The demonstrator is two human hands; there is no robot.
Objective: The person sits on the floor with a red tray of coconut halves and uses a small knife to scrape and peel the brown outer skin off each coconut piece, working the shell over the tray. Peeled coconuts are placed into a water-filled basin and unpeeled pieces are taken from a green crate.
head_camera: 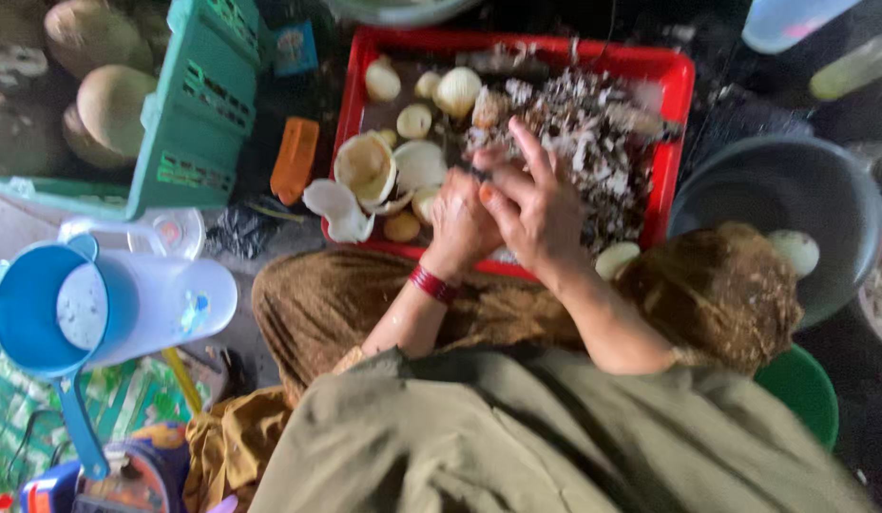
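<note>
- left hand (457,223) fisted around something hidden, over red tray (351,104)
- right hand (534,204) laid over left, fingers half spread; grip unclear
- peeled coconut pieces (414,121) loose in tray
- risk: blade slip, hands stacked, shavings (593,133) slick

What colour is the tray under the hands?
Red; the tray shows best in the head view, its rim framing the peelings.
</note>
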